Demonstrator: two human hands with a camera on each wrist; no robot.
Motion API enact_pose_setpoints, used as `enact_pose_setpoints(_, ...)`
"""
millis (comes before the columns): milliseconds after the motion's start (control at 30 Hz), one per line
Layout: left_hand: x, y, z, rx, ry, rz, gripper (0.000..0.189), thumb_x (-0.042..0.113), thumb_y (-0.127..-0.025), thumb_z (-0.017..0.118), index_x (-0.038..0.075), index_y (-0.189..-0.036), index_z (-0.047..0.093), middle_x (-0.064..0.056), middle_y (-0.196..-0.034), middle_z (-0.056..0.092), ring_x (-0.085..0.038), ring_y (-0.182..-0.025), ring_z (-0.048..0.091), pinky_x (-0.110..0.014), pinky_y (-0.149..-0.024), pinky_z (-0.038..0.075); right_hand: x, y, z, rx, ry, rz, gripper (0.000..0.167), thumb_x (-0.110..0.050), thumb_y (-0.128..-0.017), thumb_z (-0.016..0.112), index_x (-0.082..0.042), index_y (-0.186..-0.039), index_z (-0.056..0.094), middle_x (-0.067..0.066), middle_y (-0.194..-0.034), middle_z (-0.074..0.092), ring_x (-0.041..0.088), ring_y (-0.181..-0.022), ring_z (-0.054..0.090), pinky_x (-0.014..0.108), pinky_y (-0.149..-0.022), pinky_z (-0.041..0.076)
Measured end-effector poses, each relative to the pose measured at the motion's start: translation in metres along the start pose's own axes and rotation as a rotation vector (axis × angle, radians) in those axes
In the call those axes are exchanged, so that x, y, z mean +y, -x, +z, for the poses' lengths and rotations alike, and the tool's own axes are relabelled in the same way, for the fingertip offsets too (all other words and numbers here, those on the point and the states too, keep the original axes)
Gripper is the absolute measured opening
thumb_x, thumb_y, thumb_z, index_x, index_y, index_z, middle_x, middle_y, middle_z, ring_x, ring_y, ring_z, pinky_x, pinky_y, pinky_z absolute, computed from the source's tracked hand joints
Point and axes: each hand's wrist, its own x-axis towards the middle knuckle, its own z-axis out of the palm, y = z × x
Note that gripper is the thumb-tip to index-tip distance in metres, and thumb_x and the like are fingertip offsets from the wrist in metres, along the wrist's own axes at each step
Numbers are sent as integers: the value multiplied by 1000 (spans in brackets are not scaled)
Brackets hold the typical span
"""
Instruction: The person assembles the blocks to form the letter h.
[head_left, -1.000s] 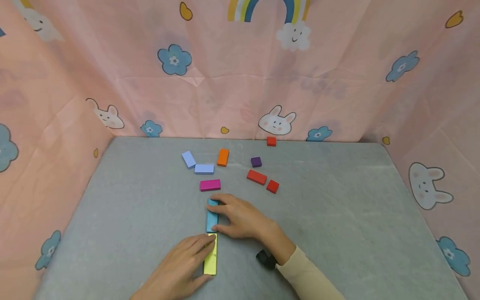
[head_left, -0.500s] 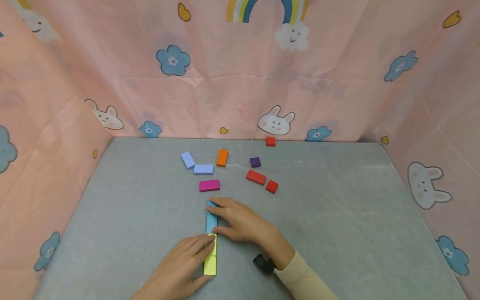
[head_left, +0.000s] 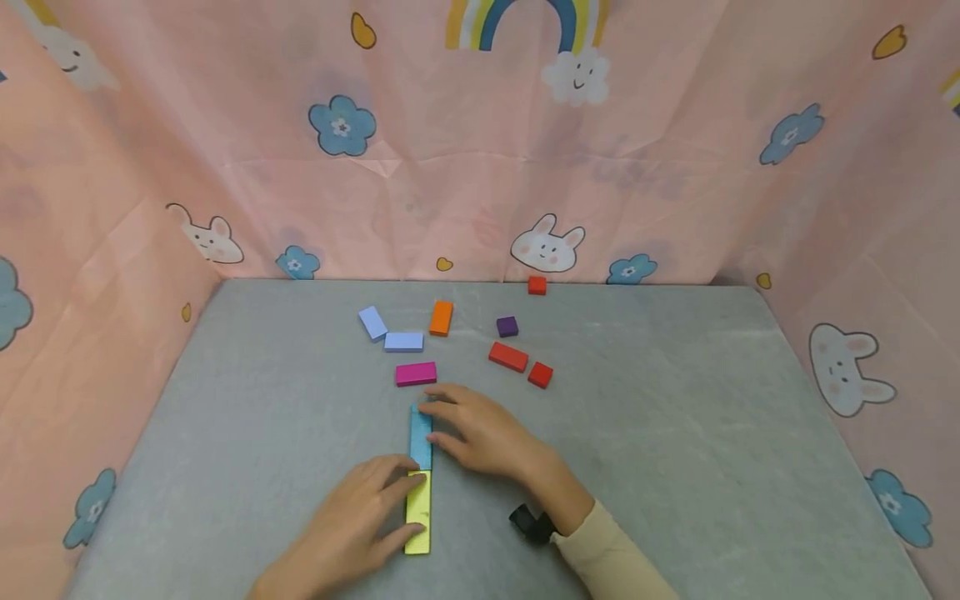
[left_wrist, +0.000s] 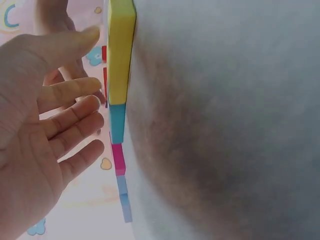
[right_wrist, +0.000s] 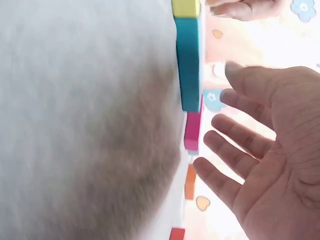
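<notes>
A long yellow block [head_left: 420, 502] lies on the grey table, end to end with a light blue block [head_left: 420, 446] just beyond it. My left hand [head_left: 337, 517] hovers at the yellow block's left side, fingers spread. In the left wrist view, its fingertips [left_wrist: 94, 85] stand apart from the yellow block [left_wrist: 121, 55], holding nothing. Over the blue block is my right hand [head_left: 480, 429], coming from the right with loosely bent fingers. The right wrist view shows a gap between those fingers and the blue block [right_wrist: 188, 65].
Past the blue block lies a magenta block [head_left: 416, 374]. Two pale blue blocks [head_left: 403, 342] and an orange block [head_left: 441, 318] are behind it. Farther right are a long red block [head_left: 507, 357], small red blocks [head_left: 540, 375] and a purple block [head_left: 507, 326]. A patterned pink curtain [head_left: 450, 192] encloses the table.
Both hands have come off their blocks, with the fingers spreading and the left hand shifting slightly left. The blue and yellow blocks stay in line, ends together.
</notes>
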Motion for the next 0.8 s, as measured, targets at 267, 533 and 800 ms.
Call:
enact_pose_setpoints(267,-9,-21,-15,-178,52,-30,96,50,-82,89,3,-156,51,-10,-171,40,-31,-158,41,-55,-123,45,6,2,-9,36,-72,45,44,-21,-104,68,-12,-146,64,9,-155,59,28,-142,58,51,-119,51)
enact_pose_setpoints(533,-18,-36,-22,-271,123,-23,102,52,-80,90,2,-158,47,-8,-172,39,-31,-157,42,-54,-127,39,13,1,-12,74,-71,54,41,-23,-106,66,-11,-145,65,10,-153,61,28,-140,60,49,-118,52)
enact_pose_setpoints(800,-15,-42,-20,-266,108,-26,102,51,-75,93,1,-155,52,-8,-168,46,-29,-153,47,-53,-124,44,19,1,-14,107,-67,55,39,-23,-105,66,-12,-142,68,10,-150,62,28,-138,62,48,-117,54)
